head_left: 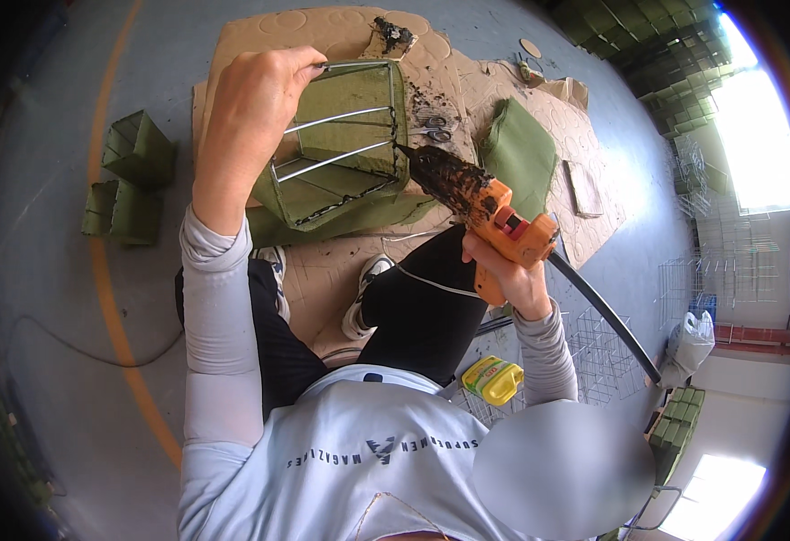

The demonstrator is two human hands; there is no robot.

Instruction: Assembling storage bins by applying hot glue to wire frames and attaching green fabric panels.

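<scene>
A wire-framed basket covered in green cloth lies tilted before me, its metal rods facing me. My left hand pinches its upper left corner. Black glue coats parts of the frame's right and lower edges. In my right hand is an orange glue gun, its front half caked with black glue. The nozzle tip is at the frame's right edge, near the end of a rod; whether it touches is unclear. A long black glue stick extends from the gun's back.
Scissors and folded green cloth lie on cardboard. Two green boxes stand on the floor at left. A yellow jug and wire frames are at lower right; stacked green boxes stand far right.
</scene>
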